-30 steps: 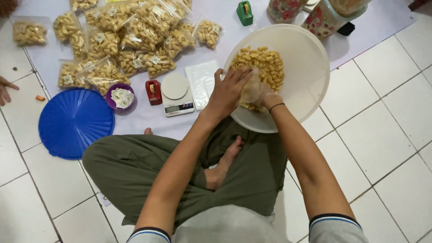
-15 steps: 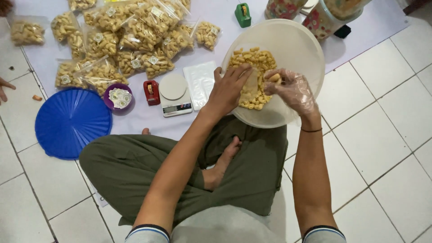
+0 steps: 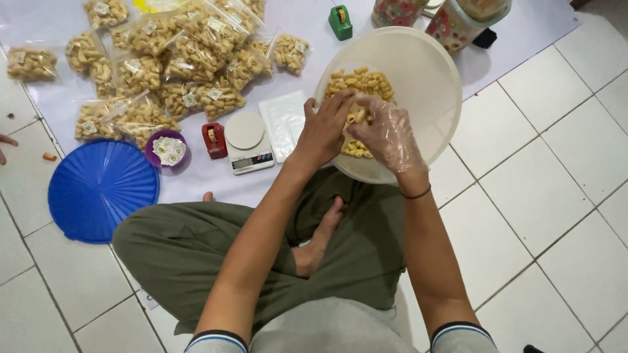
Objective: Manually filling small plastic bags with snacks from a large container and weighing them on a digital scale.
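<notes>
A large white bowl [image 3: 435, 72] rests on my crossed legs, holding yellow curled snack pieces [image 3: 363, 82]. My left hand [image 3: 326, 127] is bare and grips a small clear plastic bag partly filled with snacks at the bowl's near-left rim. My right hand [image 3: 387, 134] wears a clear plastic glove. Its fingers are bent around a few snack pieces and touch the bag's mouth beside my left hand. The bag is mostly hidden between the two hands.
On a white sheet ahead: a small digital scale [image 3: 247, 140], a red tape dispenser [image 3: 214, 140], a purple cup of labels [image 3: 167, 150], a stack of clear bags [image 3: 282, 117], several filled snack bags [image 3: 176, 52], a green dispenser [image 3: 340, 23], two floral jars [image 3: 458, 26]. A blue lid [image 3: 101, 186] lies left. Another person's fingers [image 3: 5, 147] show at the left edge.
My right hand reached out over the snacks in the bowl, then came back to the bag held by my left hand. The left hand stayed at the rim.
</notes>
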